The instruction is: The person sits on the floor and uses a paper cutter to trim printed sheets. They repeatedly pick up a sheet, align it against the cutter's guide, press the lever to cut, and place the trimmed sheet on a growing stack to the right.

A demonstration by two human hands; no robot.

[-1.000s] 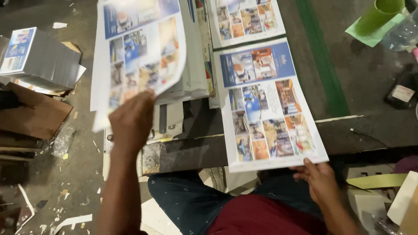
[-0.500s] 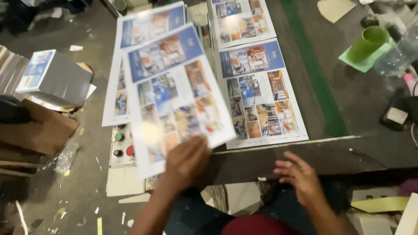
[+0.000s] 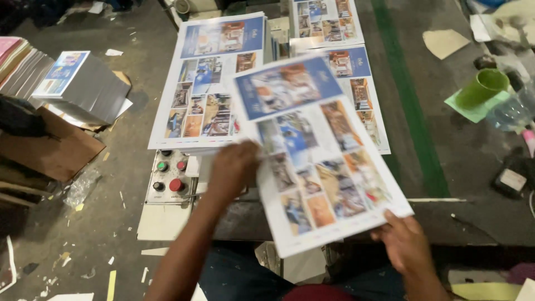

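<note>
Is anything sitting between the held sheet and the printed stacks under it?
Nothing visible. The sheet is gripped by the left hand and right hand, above the left stack and partly covering the right stack. Their visible tops are bare. The green cup stands off to the side.

1 view only, head-worn camera, looking steeply down from above the person's own lap and arms. Close range: left hand [image 3: 234,167] and right hand [image 3: 409,245] fill the lower frame. Faces forward over the work surface [image 3: 479,223] with its printed sheets [image 3: 320,156]; floor [image 3: 111,223] visible at left. No 2nd view to overlap.
</note>
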